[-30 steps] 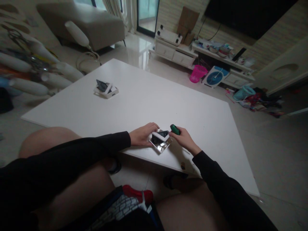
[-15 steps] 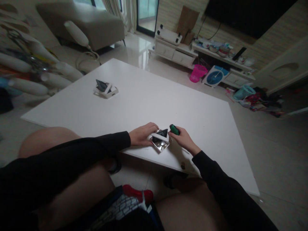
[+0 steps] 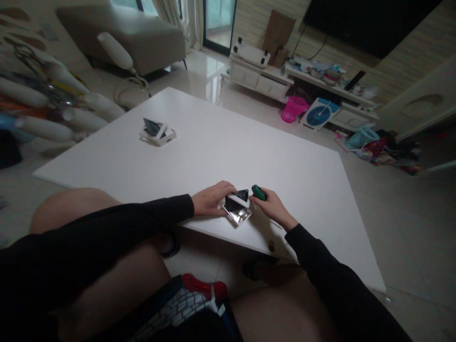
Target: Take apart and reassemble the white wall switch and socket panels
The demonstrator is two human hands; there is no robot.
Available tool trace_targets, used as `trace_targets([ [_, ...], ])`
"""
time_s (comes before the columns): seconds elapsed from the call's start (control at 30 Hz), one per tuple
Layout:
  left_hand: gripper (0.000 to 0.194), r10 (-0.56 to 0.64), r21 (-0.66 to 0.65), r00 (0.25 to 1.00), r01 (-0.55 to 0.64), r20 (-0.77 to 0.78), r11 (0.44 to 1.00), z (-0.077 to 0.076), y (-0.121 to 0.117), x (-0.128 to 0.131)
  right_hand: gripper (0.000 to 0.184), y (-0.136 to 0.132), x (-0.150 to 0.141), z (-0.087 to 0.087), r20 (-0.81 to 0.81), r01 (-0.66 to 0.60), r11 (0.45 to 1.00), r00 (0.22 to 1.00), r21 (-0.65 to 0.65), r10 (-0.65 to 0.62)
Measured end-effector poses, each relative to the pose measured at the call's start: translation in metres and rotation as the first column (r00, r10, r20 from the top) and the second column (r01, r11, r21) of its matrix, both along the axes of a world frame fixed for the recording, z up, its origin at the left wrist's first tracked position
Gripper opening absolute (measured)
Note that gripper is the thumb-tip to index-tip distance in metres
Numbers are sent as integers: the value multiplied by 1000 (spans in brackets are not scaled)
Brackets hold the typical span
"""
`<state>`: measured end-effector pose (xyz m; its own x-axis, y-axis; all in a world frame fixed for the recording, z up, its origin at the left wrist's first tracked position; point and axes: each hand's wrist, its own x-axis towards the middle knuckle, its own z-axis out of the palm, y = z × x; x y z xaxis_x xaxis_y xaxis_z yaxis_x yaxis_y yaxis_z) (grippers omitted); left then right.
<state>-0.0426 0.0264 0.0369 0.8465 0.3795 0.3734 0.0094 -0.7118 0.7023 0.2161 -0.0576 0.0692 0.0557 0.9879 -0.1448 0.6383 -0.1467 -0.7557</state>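
Note:
On the white table (image 3: pixel 199 161), near its front edge, stands a small white box-like case (image 3: pixel 242 221) with a shiny inside and a dark panel (image 3: pixel 232 204) tilted up in a white frame. My left hand (image 3: pixel 211 198) grips the case from the left, thumb low and fingers over its back edge. In my closed right hand (image 3: pixel 272 205), just to the right of the case, is a thick green handle (image 3: pixel 259 192), perhaps a screwdriver's. Its working end is hidden or too small to make out. The fingertips of that hand come close to the case's right side.
A similar white case (image 3: pixel 164 137) with a tilted dark panel stands at the table's far left. A small brownish piece (image 3: pixel 271 245) lies at the front edge. Beyond the table are a pink basket (image 3: pixel 292 109), a blue-white fan (image 3: pixel 318 113) and a low cabinet (image 3: pixel 245 76).
The dark panel and its white frame have tilted slightly within the case. Both hands stay almost in place, and the whole view has shifted a little.

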Motion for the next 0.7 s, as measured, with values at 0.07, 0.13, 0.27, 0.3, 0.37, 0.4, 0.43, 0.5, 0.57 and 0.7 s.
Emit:
trace_targets([
  [0.07,59,16,2,1000,-16,-11,1000,-1,0,0,28,0,0,0,10,10,1000,1000,0,-10],
  [0.13,67,45,-5,999,-45,-9,999,-5,2,1,29,0,0,-1,24,31,1000,999,3,-31],
  [0.27,92,155,-125,986,-162,-57,979,-13,5,0,28,0,2,0,57,89,995,994,33,-91],
  [0.3,96,166,-172,981,-181,-95,968,-15,6,-1,28,0,2,0,60,101,994,993,42,-103],
  [0.37,101,172,-244,971,-209,-165,947,-17,8,-2,28,1,4,0,65,120,991,990,54,-124],
  [0.4,101,174,-264,967,-220,-188,939,-18,9,-3,28,2,4,1,67,128,990,989,59,-132],
  [0.43,98,180,-270,963,-232,-203,934,-18,11,-5,29,2,5,1,70,136,989,988,65,-141],
  [0.5,90,196,-259,955,-252,-224,932,-18,17,-11,29,4,6,4,77,156,985,984,78,-162],
  [0.57,74,213,-221,947,-267,-241,938,-15,22,-19,29,5,6,9,83,179,979,979,96,-187],
  [0.7,29,293,-122,927,-327,-234,937,-4,14,-33,24,2,7,26,167,172,971,966,168,-200],
])
